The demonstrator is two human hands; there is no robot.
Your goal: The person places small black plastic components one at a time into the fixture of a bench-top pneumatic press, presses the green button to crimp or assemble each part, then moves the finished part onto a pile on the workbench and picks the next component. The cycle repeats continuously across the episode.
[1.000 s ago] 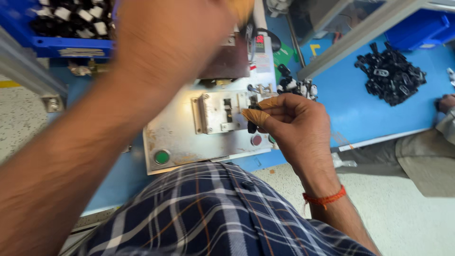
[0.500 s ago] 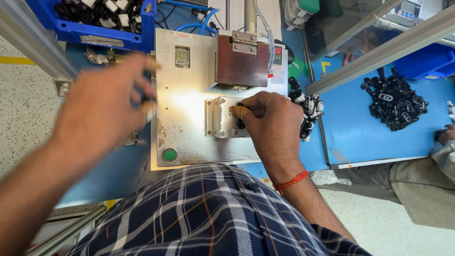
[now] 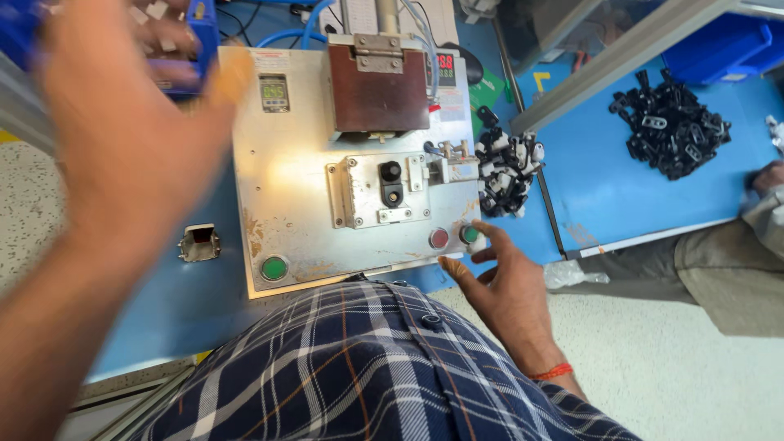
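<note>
Nearest the body, the right hand point(image 3: 498, 278) lies open and empty at the front right corner of the metal plate point(image 3: 286, 188), its fingers spread and its fingertips touching or just short of the green button point(image 3: 469, 234), with the red button point(image 3: 439, 238) just left of that. Further in, a small black part point(image 3: 391, 183) sits in the fixture point(image 3: 380, 192) at the plate's middle, long axis running away from the body. The left hand point(image 3: 122, 139) is raised and blurred over the far left corner near the blue bin point(image 3: 200, 33); I cannot tell whether it grips anything.
</note>
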